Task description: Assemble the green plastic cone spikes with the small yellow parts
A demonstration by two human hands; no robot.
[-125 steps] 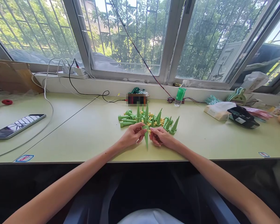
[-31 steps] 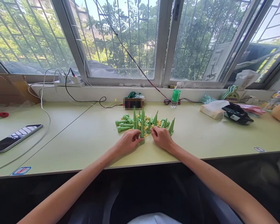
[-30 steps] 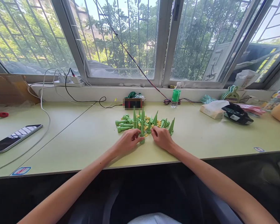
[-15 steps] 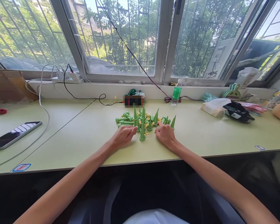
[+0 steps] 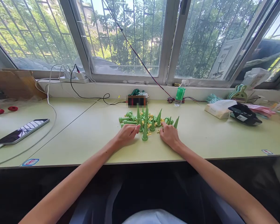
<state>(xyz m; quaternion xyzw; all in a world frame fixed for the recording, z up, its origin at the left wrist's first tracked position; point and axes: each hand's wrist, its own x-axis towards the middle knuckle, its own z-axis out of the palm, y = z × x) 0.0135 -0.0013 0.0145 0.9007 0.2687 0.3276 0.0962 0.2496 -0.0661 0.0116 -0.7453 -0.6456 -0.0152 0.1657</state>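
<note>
Several green plastic cone spikes (image 5: 145,132) stand upright on the table around a loose pile. Other green tubular pieces with caps (image 5: 130,122) lie on their sides at the left of the pile, and small yellow pieces (image 5: 150,133) are scattered among them. At the pile's left front edge, my left hand (image 5: 128,133) rests closed, thumb against the fingers; what it holds, if anything, is hidden. My right hand (image 5: 169,134) is at the pile's right side, fingers curled in beside the cones and yellow bits. Its fingertips are partly hidden, so what they grip does not show.
Behind the pile stand a blurred dark box (image 5: 137,101) and a water bottle (image 5: 179,93). A phone (image 5: 21,132) with a white cable lies at the left. To the right are a tissue pack (image 5: 218,109) and a black packet (image 5: 245,114). The table's front edge runs below my hands.
The whole scene has shifted slightly right in the view as my head turned a little left. Both hands keep nearly the same places beside the pile.
</note>
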